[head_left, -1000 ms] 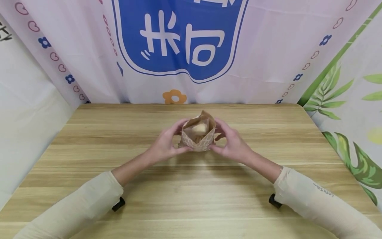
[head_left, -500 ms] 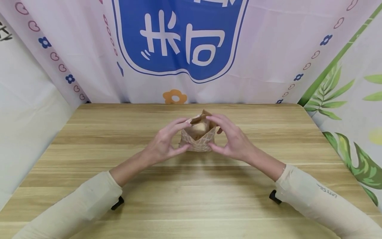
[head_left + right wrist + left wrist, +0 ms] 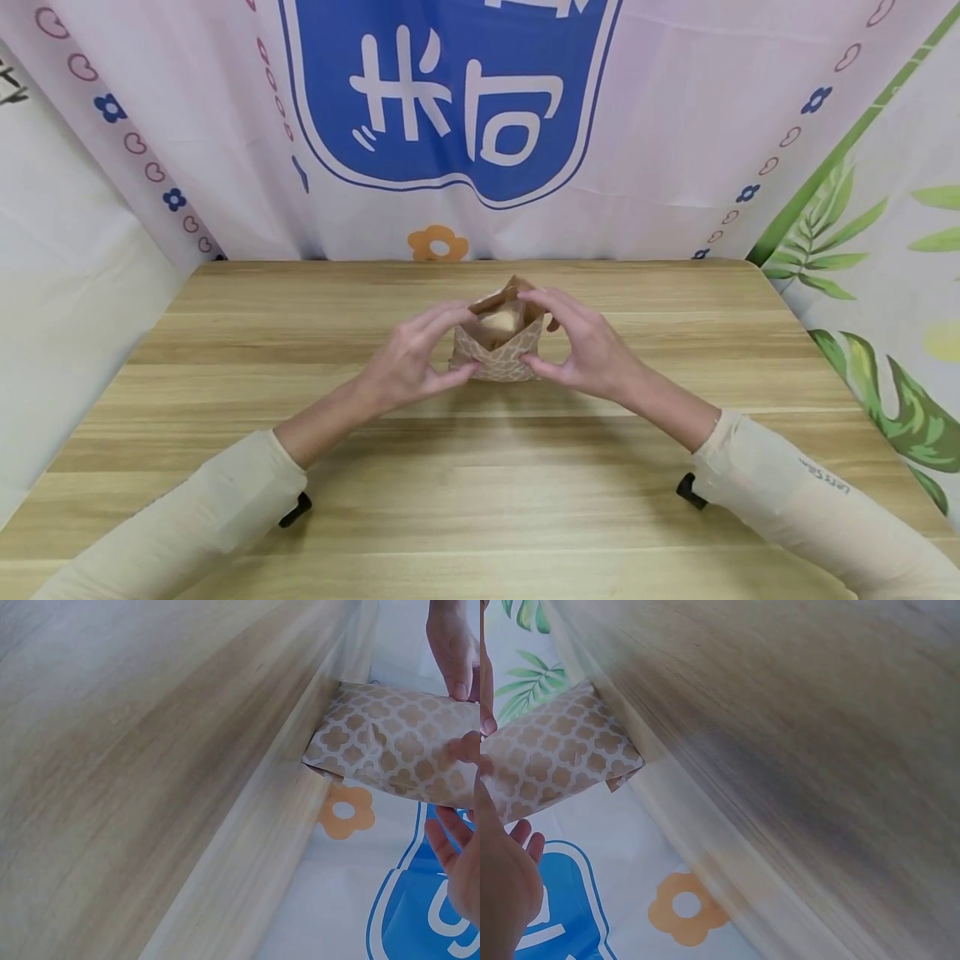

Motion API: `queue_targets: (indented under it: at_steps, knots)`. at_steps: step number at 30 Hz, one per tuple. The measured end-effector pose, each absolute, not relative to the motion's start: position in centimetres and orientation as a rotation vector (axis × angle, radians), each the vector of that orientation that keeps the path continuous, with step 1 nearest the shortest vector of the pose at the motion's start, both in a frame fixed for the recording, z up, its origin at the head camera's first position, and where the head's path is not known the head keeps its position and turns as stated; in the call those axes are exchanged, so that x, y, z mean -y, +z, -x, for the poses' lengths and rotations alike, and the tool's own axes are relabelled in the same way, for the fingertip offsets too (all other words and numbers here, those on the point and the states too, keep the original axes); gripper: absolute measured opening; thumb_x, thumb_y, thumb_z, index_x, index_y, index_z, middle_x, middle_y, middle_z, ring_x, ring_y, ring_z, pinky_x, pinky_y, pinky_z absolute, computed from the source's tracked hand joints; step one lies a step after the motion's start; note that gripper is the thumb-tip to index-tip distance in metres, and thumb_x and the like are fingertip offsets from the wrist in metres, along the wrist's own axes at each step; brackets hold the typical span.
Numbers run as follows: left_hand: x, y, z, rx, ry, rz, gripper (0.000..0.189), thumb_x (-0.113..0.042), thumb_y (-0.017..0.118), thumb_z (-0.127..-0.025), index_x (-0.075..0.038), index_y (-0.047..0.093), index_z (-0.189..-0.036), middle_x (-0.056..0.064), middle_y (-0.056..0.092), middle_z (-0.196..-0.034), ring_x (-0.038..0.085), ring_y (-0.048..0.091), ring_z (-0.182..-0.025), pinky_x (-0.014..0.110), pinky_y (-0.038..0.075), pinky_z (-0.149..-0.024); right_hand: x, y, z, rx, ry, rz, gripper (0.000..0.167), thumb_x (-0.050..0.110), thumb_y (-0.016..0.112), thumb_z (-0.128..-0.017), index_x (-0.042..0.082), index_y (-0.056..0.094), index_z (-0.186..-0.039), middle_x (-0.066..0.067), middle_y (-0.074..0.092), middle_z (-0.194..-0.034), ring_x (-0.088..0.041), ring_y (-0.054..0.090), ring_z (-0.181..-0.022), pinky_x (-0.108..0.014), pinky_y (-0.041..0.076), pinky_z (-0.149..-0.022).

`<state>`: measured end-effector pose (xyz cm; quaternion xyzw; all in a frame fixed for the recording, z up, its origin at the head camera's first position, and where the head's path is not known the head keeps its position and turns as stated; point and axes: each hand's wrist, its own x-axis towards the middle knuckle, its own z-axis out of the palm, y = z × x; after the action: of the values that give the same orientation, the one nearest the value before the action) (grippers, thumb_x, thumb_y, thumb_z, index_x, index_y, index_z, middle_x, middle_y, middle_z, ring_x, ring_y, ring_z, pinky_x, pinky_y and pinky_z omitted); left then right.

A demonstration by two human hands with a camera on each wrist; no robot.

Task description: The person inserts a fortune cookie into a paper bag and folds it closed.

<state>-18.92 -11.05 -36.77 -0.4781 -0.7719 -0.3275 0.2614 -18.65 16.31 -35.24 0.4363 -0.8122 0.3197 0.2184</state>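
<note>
A brown paper bag (image 3: 498, 363) with a white lattice pattern stands upright on the table, its mouth spread toward the head camera. Inside it lies a pale, light-coloured item (image 3: 501, 322), partly hidden by the bag's walls; its kind is unclear. My left hand (image 3: 401, 362) holds the bag's left side, thumb on the front and fingers at the upper rim. On the opposite side my right hand (image 3: 592, 354) grips the rim, with its thumb on the front. Both wrist views show the patterned bag front (image 3: 562, 750) between the two hands.
The wooden table (image 3: 480, 500) stretches out around the bag. Behind its far edge hangs a white cloth (image 3: 660, 167) with a blue emblem and an orange flower. A leaf-printed cloth (image 3: 885, 275) hangs at the right.
Fingers of both hands have come up from the bag's outer sides onto its upper rim. The thumbs remain on the front, and the bag has barely moved.
</note>
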Motion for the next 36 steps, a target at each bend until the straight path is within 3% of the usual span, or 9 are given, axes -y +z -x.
queue_targets:
  at_steps: [12, 16, 19, 23, 29, 33, 36]
  knots:
    - [11.03, -36.65, 18.87, 2.118, -0.924, 1.28, 0.042, -0.007, 0.088, -0.076, 0.0, 0.065, -0.11, 0.022, 0.067, -0.128, 0.038, 0.071, -0.11, 0.044, 0.059, -0.095, -16.38, -35.11, 18.56, 2.302, 0.858, -1.197, 0.064, 0.006, 0.089, -0.075, -0.003, 0.063, -0.132, -0.016, 0.068, -0.12, -0.019, 0.063, -0.083, -0.027, 0.058, -0.066]
    - [10.9, -36.51, 18.85, 2.136, -0.919, 1.265, 0.038, -0.009, 0.088, -0.077, 0.0, 0.067, -0.106, 0.022, 0.068, -0.127, 0.038, 0.071, -0.107, 0.043, 0.06, -0.093, -16.36, -35.14, 18.6, 2.306, 0.829, -1.199, 0.06, 0.007, 0.089, -0.076, -0.003, 0.064, -0.13, -0.019, 0.066, -0.128, -0.03, 0.07, -0.1, -0.037, 0.063, -0.081]
    - [10.8, -36.39, 18.83, 2.153, -0.911, 1.254, 0.036, -0.011, 0.089, -0.077, -0.001, 0.068, -0.104, 0.023, 0.068, -0.127, 0.038, 0.072, -0.106, 0.043, 0.061, -0.092, -16.34, -35.13, 18.66, 2.31, 0.803, -1.203, 0.057, 0.008, 0.089, -0.077, -0.002, 0.066, -0.127, -0.019, 0.066, -0.129, -0.037, 0.068, -0.112, -0.045, 0.061, -0.092]
    - [10.8, -36.3, 18.79, 2.179, -0.913, 1.244, 0.034, -0.012, 0.089, -0.078, -0.002, 0.067, -0.102, 0.022, 0.067, -0.127, 0.038, 0.072, -0.106, 0.043, 0.061, -0.092, -16.3, -34.99, 18.63, 2.334, 0.773, -1.206, 0.053, 0.01, 0.088, -0.078, -0.001, 0.067, -0.125, -0.018, 0.067, -0.124, -0.037, 0.069, -0.111, -0.047, 0.06, -0.093]
    - [10.74, -36.27, 18.88, 2.161, -0.988, 1.238, 0.047, -0.01, 0.089, -0.077, 0.001, 0.063, -0.115, 0.022, 0.066, -0.129, 0.037, 0.069, -0.11, 0.047, 0.061, -0.091, -16.26, -34.76, 18.67, 2.381, 0.837, -1.192, 0.059, 0.01, 0.088, -0.079, 0.001, 0.064, -0.131, -0.014, 0.064, -0.125, -0.027, 0.067, -0.104, -0.036, 0.061, -0.08]
    - [10.54, -36.09, 18.91, 2.135, -1.057, 1.235, 0.071, -0.009, 0.091, -0.075, 0.005, 0.053, -0.133, 0.023, 0.066, -0.13, 0.036, 0.068, -0.111, 0.048, 0.061, -0.086, -16.19, -34.8, 18.77, 2.376, 0.975, -1.172, 0.078, 0.006, 0.089, -0.078, 0.002, 0.052, -0.146, -0.016, 0.06, -0.137, -0.025, 0.064, -0.101, -0.031, 0.058, -0.07]
    - [10.32, -35.97, 18.94, 2.16, -1.121, 1.213, 0.083, -0.007, 0.092, -0.075, 0.004, 0.044, -0.143, 0.023, 0.066, -0.132, 0.035, 0.069, -0.11, 0.046, 0.06, -0.089, -16.03, -34.93, 18.92, 2.356, 1.09, -1.148, 0.095, 0.005, 0.09, -0.077, 0.003, 0.038, -0.156, -0.018, 0.063, -0.133, -0.026, 0.066, -0.098, -0.035, 0.059, -0.069]
